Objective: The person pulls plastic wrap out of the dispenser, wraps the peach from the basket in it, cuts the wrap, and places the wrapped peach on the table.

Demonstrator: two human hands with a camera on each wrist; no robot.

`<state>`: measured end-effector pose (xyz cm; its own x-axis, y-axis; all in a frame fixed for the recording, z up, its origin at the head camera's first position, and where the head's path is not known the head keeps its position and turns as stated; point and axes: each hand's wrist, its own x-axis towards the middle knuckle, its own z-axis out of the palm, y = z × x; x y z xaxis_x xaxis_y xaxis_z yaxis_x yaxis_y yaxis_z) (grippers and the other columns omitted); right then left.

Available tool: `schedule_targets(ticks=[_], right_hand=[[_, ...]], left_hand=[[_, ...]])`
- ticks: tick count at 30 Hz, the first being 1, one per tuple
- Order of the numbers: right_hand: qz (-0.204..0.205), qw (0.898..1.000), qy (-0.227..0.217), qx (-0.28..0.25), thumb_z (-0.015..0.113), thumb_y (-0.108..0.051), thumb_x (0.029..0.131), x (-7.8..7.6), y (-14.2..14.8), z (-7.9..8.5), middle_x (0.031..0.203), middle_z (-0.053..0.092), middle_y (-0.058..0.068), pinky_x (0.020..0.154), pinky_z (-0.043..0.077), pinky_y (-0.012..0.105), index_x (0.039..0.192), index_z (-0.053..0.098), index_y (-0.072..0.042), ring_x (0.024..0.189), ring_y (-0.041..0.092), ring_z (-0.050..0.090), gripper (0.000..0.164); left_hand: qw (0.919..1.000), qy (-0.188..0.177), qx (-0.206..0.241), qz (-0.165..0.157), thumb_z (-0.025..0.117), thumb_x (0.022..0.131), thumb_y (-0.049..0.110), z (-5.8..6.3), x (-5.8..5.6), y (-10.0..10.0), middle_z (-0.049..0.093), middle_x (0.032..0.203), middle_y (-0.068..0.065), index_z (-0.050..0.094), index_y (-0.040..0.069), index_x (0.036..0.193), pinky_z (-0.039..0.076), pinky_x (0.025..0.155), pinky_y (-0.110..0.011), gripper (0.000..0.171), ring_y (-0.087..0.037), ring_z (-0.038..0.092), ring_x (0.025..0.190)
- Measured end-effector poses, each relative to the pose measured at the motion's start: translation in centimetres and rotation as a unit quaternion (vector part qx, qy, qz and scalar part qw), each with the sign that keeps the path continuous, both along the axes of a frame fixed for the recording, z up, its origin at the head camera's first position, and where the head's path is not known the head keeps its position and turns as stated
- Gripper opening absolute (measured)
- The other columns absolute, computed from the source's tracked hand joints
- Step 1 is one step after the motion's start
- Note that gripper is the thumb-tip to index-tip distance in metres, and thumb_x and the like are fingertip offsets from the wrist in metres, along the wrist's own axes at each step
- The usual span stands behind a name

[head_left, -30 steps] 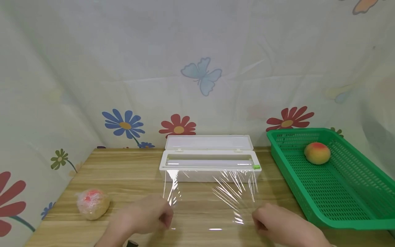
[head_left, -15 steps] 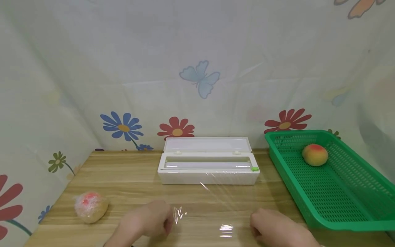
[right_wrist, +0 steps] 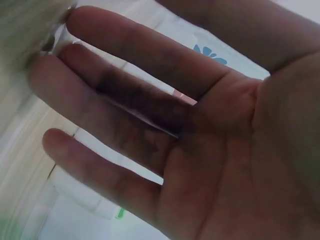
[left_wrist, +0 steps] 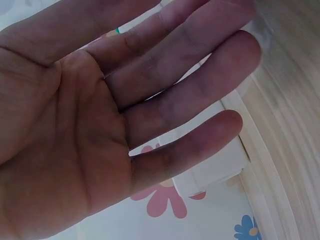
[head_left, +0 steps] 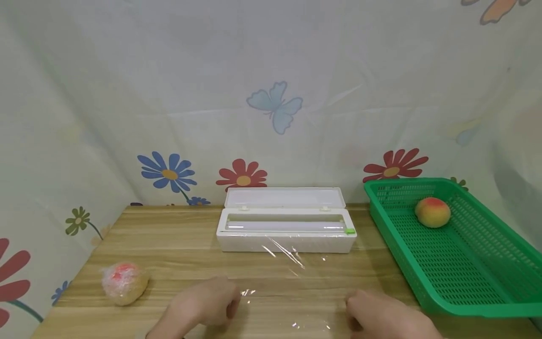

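Note:
A sheet of clear plastic wrap (head_left: 281,249) runs from a white cling-film box (head_left: 254,244) toward me, visible mainly by its glints. At its near left edge my left hand (head_left: 207,301) pinches the film. My right hand (head_left: 383,314) holds the opposite near corner. Both hands are low over the table, fingertips mostly hidden in the head view. The right wrist view has crinkled film (right_wrist: 52,37) at the fingertips; in the left wrist view the fingers (left_wrist: 200,102) are only gently bent. The box lid (head_left: 283,197) is raised, showing the roll (head_left: 285,226) inside.
On the left of the wooden table (head_left: 169,245) sits a film-wrapped peach (head_left: 125,285). A green basket (head_left: 391,249) stands at the right with one bare peach (head_left: 433,213) inside. A green slider (head_left: 350,231) is at the box's right end. A flowered curtain (head_left: 203,127) hangs behind.
The film has gone from taut with many bright creases to slacker and flatter, with fewer glints. Both hands stay in nearly the same place; the head view has shifted slightly.

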<state>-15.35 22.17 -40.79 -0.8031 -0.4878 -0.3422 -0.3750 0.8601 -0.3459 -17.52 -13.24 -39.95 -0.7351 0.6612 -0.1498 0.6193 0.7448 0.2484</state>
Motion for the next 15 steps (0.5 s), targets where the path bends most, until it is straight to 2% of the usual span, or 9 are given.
schedule_targets(ticks=[3, 6, 15], right_hand=[[0.011, 1.000, 0.011, -0.004, 0.075, -0.017, 0.075, 0.23, 0.22, 0.01, 0.055, 0.044, -0.013, 0.042, 0.028, 0.025, 0.059, 0.055, -0.026, 0.047, 0.006, 0.036, 0.028], [0.011, 1.000, 0.008, -0.007, 0.075, -0.018, 0.075, 0.34, 0.41, 0.04, 0.054, 0.039, -0.013, 0.042, 0.024, 0.025, 0.057, 0.054, -0.026, 0.046, 0.006, 0.034, 0.028], [-0.018, 0.999, -0.028, -0.003, 0.074, -0.022, 0.076, 0.44, 0.27, -0.18, 0.054, 0.036, -0.011, 0.043, 0.022, 0.027, 0.058, 0.056, -0.025, 0.046, 0.008, 0.034, 0.026]], left_hand=[[0.9997, -0.020, -0.002, 0.012, 0.073, 0.063, -0.003, 0.16, 0.01, 0.02, 0.048, 0.063, 0.014, 0.060, 0.019, 0.063, 0.041, 0.054, -0.021, 0.026, -0.002, 0.045, 0.058], [0.9993, -0.029, -0.006, 0.020, 0.074, 0.064, -0.001, 0.25, 0.07, 0.04, 0.048, 0.063, 0.014, 0.060, 0.020, 0.065, 0.041, 0.054, -0.021, 0.025, -0.003, 0.045, 0.057], [0.9986, -0.041, 0.008, 0.033, 0.073, 0.064, 0.002, 0.51, 0.33, -0.06, 0.048, 0.063, 0.014, 0.057, 0.021, 0.063, 0.040, 0.052, -0.022, 0.025, -0.003, 0.044, 0.057]])
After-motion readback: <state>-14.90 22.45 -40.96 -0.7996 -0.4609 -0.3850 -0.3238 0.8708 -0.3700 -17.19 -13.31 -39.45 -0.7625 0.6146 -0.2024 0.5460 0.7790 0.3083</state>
